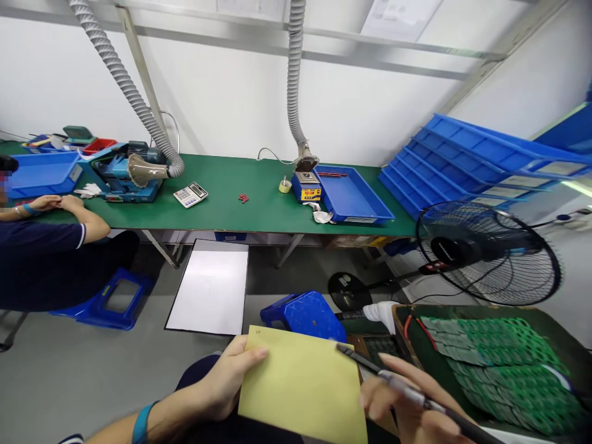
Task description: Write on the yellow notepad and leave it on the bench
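Note:
A yellow sheet of paper or card [300, 385] lies across my lap, its face blank apart from a tiny mark at the top left corner. My left hand [231, 379] grips its left edge, thumb on top and fingers underneath. In my right hand [411, 394] is a pen [407, 390], blurred by motion, its dark tip over the upper right part of the sheet. Whether the tip touches the paper I cannot tell. Some fingers of the right hand lie close to the sheet's right edge.
A green workbench [217, 179] carries a calculator [190, 194], small red pieces [243, 198], a blue machine [134, 172] and a blue tray [358, 194]. Stacked blue trays [462, 160] and a fan [485, 253] stand right. A blue stool [314, 314] is ahead; another person [41, 259] sits left.

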A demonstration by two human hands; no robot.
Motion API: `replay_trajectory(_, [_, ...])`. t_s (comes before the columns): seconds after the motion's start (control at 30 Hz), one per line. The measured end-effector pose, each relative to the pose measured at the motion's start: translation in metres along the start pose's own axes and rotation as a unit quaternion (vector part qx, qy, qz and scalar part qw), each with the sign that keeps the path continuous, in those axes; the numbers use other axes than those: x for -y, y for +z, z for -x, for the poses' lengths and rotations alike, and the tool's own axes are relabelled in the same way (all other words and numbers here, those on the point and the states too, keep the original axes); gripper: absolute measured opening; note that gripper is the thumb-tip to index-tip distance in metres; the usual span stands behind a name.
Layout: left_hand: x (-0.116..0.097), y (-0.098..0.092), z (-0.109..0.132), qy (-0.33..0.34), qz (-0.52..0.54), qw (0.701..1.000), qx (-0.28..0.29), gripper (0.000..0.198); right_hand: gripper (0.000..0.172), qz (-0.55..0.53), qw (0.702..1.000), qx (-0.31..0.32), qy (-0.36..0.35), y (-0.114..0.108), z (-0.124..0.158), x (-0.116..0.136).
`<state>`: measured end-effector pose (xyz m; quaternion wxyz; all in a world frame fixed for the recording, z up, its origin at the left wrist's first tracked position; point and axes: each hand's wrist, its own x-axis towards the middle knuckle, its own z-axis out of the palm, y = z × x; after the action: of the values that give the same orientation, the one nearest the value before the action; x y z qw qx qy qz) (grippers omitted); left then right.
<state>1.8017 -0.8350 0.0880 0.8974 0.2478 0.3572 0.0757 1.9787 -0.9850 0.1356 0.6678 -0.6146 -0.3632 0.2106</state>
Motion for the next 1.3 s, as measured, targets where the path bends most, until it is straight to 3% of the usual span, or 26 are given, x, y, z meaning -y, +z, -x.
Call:
replay_trajectory(0.13, [-0.007,-0.008,-0.010,-0.004,-0.002,1.000,-0.008,0.046,0.030,0.082,0.994,0.067,-0.029,0.043,-0.004,-0.007])
replay_trajectory(0.23, [-0.015,-0.015,-0.016,-0.002,-0.006,1.000,-0.023,0.046,0.019,0.153,0.977,0.137,-0.049,0.058,-0.013,-0.019])
replay_trajectory(0.43, [-0.029,-0.021,-0.028,-0.029,0.000,0.999,-0.029,0.050,0.011,0.217,0.959,0.169,-0.061,0.061,-0.031,-0.034])
replay_trajectory(0.67, [-0.029,-0.016,-0.050,-0.019,0.007,1.000,-0.024,0.040,0.010,0.213,0.956,0.195,-0.048,0.055,-0.055,-0.055])
replay_trajectory(0.83, [-0.020,-0.011,-0.087,0.004,0.027,0.997,-0.075,0.045,0.025,0.135,0.979,0.151,-0.024,0.025,-0.083,-0.078])
replay_trajectory(1.03, [-0.006,0.007,-0.155,0.062,0.037,0.987,-0.146,0.042,0.040,0.176,0.983,0.052,0.027,-0.046,-0.135,-0.120])
replay_trajectory(1.17, [-0.004,0.028,-0.204,0.087,0.045,0.976,-0.193,0.032,0.045,0.226,0.958,0.041,0.169,-0.100,-0.163,-0.165])
replay_trajectory(1.3, [-0.014,0.053,-0.246,0.127,0.059,0.959,-0.247,0.027,0.028,0.294,0.928,0.069,0.219,-0.139,-0.175,-0.219])
